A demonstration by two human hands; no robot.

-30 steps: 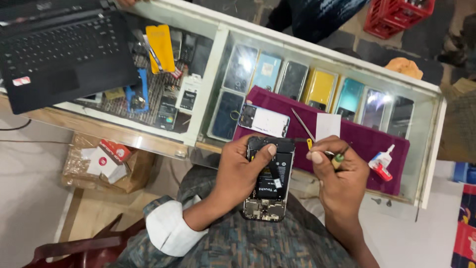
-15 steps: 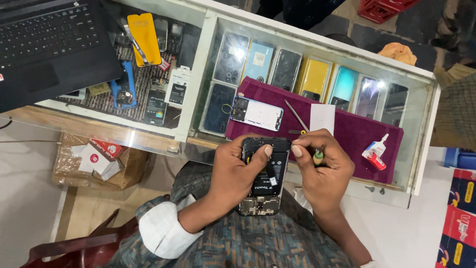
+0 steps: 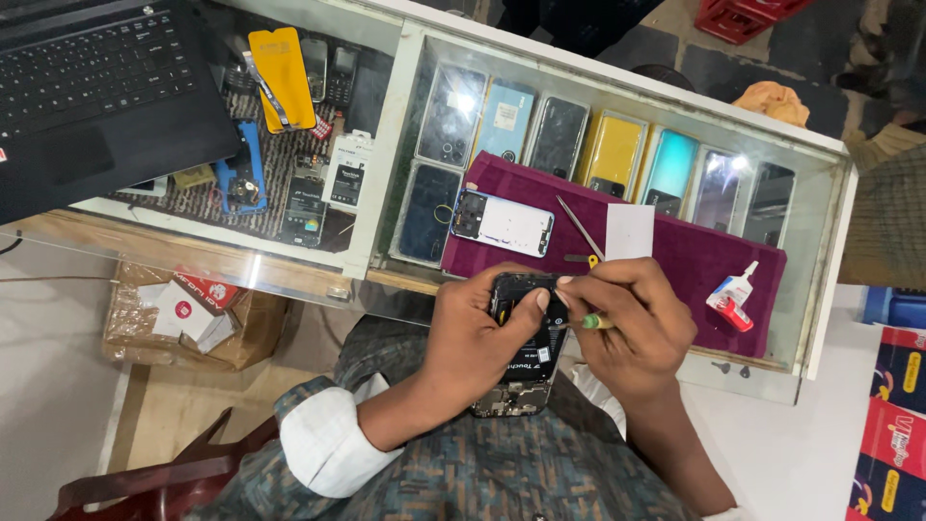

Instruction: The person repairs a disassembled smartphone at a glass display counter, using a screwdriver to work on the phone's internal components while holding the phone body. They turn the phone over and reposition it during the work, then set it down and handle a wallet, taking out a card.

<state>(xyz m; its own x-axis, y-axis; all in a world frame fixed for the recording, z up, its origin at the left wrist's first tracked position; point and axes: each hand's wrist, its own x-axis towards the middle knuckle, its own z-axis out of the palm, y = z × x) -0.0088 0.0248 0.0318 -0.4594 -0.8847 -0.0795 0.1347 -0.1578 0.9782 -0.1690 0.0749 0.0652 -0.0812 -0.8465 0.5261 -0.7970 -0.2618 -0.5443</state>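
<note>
My left hand (image 3: 477, 338) grips an opened black phone (image 3: 526, 362) with its inner parts showing, held over my lap at the counter's near edge. My right hand (image 3: 632, 328) pinches a small tool with a green handle (image 3: 595, 321), its tip against the upper part of the phone. Just beyond, on a maroon mat (image 3: 675, 256) on the glass counter, lie a white phone back panel (image 3: 503, 223), metal tweezers (image 3: 579, 228), a white card (image 3: 630, 232) and a small glue tube (image 3: 730, 292).
A black laptop (image 3: 87, 87) sits at the left on the glass counter (image 3: 386, 145). Under the glass are several phones, a yellow packet (image 3: 282, 64) and a blue tool (image 3: 241, 174). A cardboard box (image 3: 183, 314) lies on the floor, a red crate (image 3: 743, 14) at the top.
The view has shifted slightly, sliding the counter left and up. My hands stay on the phone, and the tool tip has moved closer onto its upper part.
</note>
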